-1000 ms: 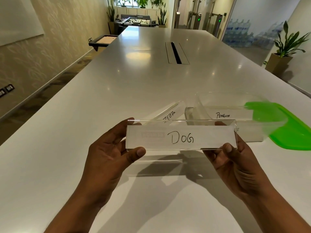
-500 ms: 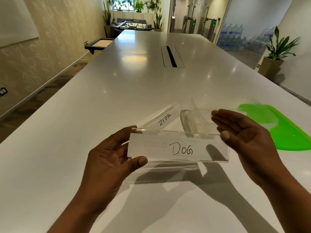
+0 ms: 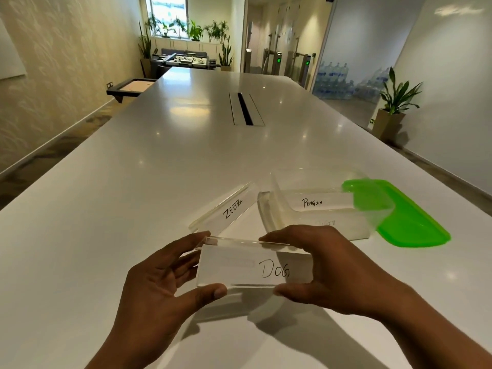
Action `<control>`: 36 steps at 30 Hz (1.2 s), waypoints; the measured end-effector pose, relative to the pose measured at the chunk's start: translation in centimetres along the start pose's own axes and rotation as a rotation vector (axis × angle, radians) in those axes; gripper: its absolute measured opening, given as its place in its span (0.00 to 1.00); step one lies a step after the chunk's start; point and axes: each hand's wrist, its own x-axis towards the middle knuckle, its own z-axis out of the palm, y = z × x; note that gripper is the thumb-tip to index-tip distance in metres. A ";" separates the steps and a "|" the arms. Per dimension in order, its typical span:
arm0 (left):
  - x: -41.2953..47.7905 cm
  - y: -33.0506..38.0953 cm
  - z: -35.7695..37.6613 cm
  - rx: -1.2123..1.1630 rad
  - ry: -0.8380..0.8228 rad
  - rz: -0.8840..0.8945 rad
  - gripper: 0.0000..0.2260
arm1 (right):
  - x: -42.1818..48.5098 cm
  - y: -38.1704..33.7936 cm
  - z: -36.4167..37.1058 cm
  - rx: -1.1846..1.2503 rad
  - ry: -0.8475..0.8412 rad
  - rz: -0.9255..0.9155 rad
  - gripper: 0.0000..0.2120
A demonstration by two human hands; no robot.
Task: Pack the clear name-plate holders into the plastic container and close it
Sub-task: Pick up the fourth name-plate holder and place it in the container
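Left hand (image 3: 159,286) at 7 o'clock, fingers pinching DOG holder's (image 3: 247,270) left end above worktop (image 3: 133,195). ZEBRA holder (image 3: 226,209) loose at centre. Right hand (image 3: 327,267), open half a second ago, now re-pinching right end. Container (image 3: 319,206) at 2 o'clock, PENGUIN inside; lid (image 3: 415,219) off. Insertion likely next.

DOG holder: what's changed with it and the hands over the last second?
The right hand let go of the DOG holder's right end, lifted off briefly, then came back and now grips it across the top and bottom edges, nearer the middle. The left hand kept its hold on the left end throughout. The ZEBRA holder, clear container and green lid look unmoved.
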 end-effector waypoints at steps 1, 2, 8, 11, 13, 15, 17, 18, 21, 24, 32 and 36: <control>0.1 0.0 0.0 0.026 -0.003 0.026 0.32 | 0.0 0.0 -0.2 -0.009 0.000 -0.009 0.31; 0.2 0.1 0.1 0.051 -0.018 0.056 0.33 | 0.1 0.1 -0.4 -0.012 0.001 -0.018 0.31; 1.6 -0.9 -1.6 0.369 -0.011 0.071 0.36 | 1.3 1.9 -3.9 -0.048 0.094 -0.056 0.31; 2.0 -3.1 -3.0 0.615 0.095 0.001 0.29 | 2.4 3.5 -6.5 -0.068 0.111 -0.008 0.34; 1.9 -4.8 -3.8 0.728 0.099 -0.020 0.29 | 3.3 4.8 -7.8 -0.150 0.093 0.012 0.33; 1.9 -6.4 -4.6 0.956 0.056 0.016 0.31 | 4.3 6.4 -8.8 -0.239 0.073 0.035 0.32; 2.1 -7.5 -5.0 1.116 -0.003 0.032 0.34 | 5.3 8.0 -9.5 -0.307 0.053 0.067 0.31; 2.2 -7.8 -5.0 1.165 -0.039 0.025 0.36 | 5.8 8.9 -9.7 -0.335 0.040 0.084 0.31; 2.3 -8.3 -5.2 1.171 -0.075 -0.032 0.39 | 7.0 11.4 -9.9 -0.391 -0.014 0.151 0.32; 2.5 -8.4 -5.2 1.181 -0.064 -0.021 0.38 | 7.7 13.3 -9.7 -0.410 -0.067 0.184 0.31; 2.6 -8.3 -5.1 1.200 -0.053 -0.010 0.38 | 8.7 15.9 -8.0 -0.456 -0.308 0.246 0.27; 2.5 -8.2 -5.1 1.202 -0.055 -0.011 0.38 | 9.1 16.3 -7.2 -0.427 -0.366 0.273 0.26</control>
